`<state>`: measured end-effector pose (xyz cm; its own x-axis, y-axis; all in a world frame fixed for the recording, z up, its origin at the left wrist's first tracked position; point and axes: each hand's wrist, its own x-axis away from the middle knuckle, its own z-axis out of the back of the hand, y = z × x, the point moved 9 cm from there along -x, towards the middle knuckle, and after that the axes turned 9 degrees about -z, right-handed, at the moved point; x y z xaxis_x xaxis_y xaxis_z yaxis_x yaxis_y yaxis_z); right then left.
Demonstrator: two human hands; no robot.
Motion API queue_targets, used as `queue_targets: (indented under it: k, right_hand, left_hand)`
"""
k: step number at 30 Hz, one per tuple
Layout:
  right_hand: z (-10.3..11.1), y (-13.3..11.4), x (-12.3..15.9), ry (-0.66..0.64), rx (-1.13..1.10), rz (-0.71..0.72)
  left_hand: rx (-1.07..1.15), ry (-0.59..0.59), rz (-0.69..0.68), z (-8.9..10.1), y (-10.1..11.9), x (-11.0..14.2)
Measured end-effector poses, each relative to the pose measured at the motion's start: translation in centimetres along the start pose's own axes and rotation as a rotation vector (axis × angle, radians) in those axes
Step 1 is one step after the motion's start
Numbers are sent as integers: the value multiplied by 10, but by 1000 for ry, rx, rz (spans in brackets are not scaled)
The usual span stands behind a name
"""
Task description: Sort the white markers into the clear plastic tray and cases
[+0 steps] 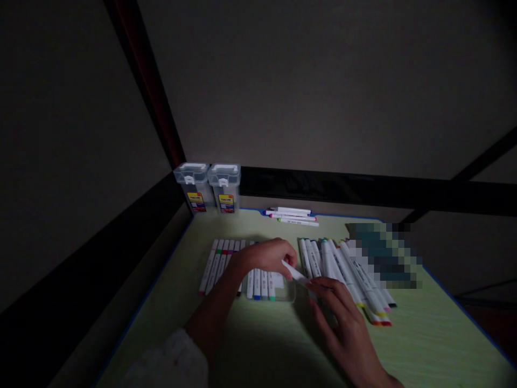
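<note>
A white marker (295,272) slants between my two hands above the tabletop. My left hand (273,255) is curled, with its thumb against the marker's upper end. At the lower end, my right hand (343,318) pinches the marker between thumb and fingers. Below my left hand lies a clear tray (293,297) with several markers (257,285) side by side, some with blue or green ends. Under my left forearm, another row of white markers (210,269) is partly hidden. Beyond my right hand, many loose markers (355,275) lie in a spread pile.
Two clear lidded boxes (193,186) with yellow labels stand at the back left corner. A small stack of markers (293,215) lies by the back edge. A blurred-out dark item (383,256) is at the right. Dark walls border the blue-edged table (436,334).
</note>
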<state>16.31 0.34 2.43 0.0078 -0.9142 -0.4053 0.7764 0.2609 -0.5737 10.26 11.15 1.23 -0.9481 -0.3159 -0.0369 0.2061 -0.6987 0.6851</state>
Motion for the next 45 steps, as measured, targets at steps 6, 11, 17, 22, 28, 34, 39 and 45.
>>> queue_targets:
  k: [6,11,17,22,28,34,39,45]
  right_hand:
    - [-1,1,0,-13,0,-15]
    - [-4,0,-1,-53,-21,-10]
    - [-7,-7,-3,-116,-45,24]
    - [-14,-6,-3,-161,-4,-3]
    - [-19,-7,-1,-208,-6,-10]
    - [-12,-9,-4,-136,25,2]
    - [-9,-6,-4,-106,38,-6]
    - [-7,-6,-3,-74,86,4]
  left_hand:
    - [23,-28,-3,-1,6,-1]
    - [55,-28,-42,-1,11,-2]
    - [69,-27,-60,-4,11,-2]
    - [53,-56,-47,-8,11,-2]
    - [38,-64,-54,-8,14,-3]
    - [47,-33,-30,-7,10,-3]
    - [36,5,14,-3,-1,0]
    - [-19,137,116,18,-20,14]
